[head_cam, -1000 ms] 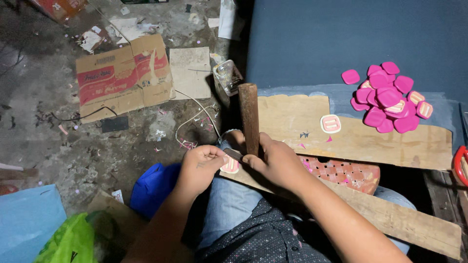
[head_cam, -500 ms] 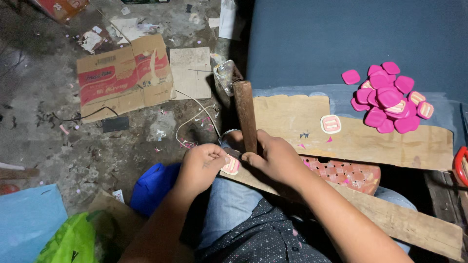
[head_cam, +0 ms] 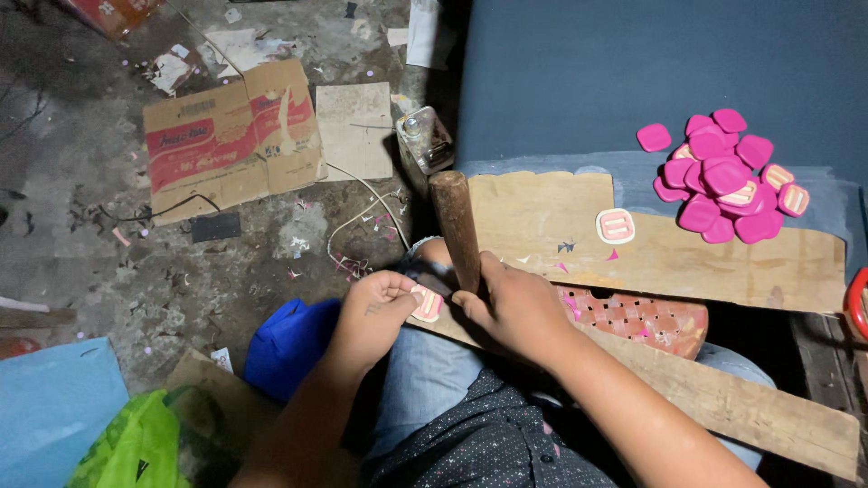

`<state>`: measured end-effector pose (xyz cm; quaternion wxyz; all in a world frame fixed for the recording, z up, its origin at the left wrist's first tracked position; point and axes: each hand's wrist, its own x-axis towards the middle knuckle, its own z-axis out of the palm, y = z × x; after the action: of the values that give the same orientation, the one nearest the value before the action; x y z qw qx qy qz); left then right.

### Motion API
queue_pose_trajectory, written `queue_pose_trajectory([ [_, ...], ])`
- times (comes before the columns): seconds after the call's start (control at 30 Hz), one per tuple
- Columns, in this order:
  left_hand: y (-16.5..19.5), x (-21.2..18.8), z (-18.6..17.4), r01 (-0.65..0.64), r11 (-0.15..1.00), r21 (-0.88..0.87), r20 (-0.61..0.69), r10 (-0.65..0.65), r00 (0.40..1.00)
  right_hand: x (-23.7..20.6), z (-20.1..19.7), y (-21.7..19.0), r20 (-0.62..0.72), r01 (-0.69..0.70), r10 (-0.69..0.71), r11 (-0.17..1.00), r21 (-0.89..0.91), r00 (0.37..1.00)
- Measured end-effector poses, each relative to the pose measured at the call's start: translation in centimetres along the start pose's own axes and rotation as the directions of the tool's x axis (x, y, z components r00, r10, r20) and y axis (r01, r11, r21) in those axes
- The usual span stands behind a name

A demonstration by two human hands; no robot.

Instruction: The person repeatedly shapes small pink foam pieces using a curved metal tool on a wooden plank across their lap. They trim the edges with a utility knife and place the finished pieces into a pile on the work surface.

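Closest to us, a wooden plank [head_cam: 723, 398] lies across our lap and serves as the tabletop. A green bag [head_cam: 136, 447] and a blue bag [head_cam: 289, 339] sit on the floor [head_cam: 90, 253] just beside our left knee.

Our left hand [head_cam: 375, 307] has its grip pinched on a small pink piece [head_cam: 427, 304], holding it at the plank's near-left end. Our right hand [head_cam: 511, 307] is wrapped tight round the lower part of a wooden tool [head_cam: 455, 226], which stands nearly upright right beside that piece. We cannot see the tool's working end behind the fingers.

We judge the work to be at the step of setting the piece under the tool. The next move calls for a steady left pinch, with the fingertips kept out from under the tool's end.

A pink punched sheet [head_cam: 642, 321] lies on the plank just right of the right hand, so there is little room on that side. The plank's left end is right at the piece, and anything slipping there falls to the littered floor.

Farther off, a cardboard sheet [head_cam: 542, 212] carries one loose pink piece with a pale face [head_cam: 616, 226]. Its bare middle offers open room. Beyond it a pile of pink pieces [head_cam: 723, 176] rests on a dark blue surface [head_cam: 633, 72]. A glass bottle [head_cam: 423, 140] stands near the tool's top, and a flattened box [head_cam: 231, 136] lies well to the left.
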<state>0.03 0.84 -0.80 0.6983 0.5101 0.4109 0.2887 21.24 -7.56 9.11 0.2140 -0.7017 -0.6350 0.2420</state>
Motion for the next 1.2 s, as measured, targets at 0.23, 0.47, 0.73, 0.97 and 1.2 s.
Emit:
queue_pose_trajectory([
  [0.23, 0.8, 0.0, 0.1, -0.055, 0.994, 0.091, 0.001, 0.055, 0.998, 2.0, -0.8, -0.5, 0.049, -0.006, 0.005, 1.000, 0.022, 0.999],
  [0.47, 1.3, -0.5, 0.4, -0.058, 0.988, 0.140, -0.056, 0.067, 0.996, 1.2, -1.3, -0.2, 0.066, 0.143, -0.137, 0.985, -0.098, 0.988],
  [0.73, 4.1, -2.0, 1.3, -0.198, 0.882, 0.429, 0.001, 0.218, 0.976, 1.6, -0.8, -0.5, 0.052, 0.084, -0.080, 0.994, -0.068, 0.995],
  [0.97, 5.2, -2.7, 2.0, -0.297, 0.663, 0.687, -0.002, 0.411, 0.912, 0.8, -0.7, -0.2, 0.072, 0.123, -0.116, 0.987, -0.104, 0.991],
  [1.2, 2.0, -1.2, 0.5, -0.051, 0.996, 0.068, 0.050, 0.047, 0.998, 0.4, -0.7, -0.3, 0.024, 0.114, -0.112, 0.988, -0.102, 0.993],
])
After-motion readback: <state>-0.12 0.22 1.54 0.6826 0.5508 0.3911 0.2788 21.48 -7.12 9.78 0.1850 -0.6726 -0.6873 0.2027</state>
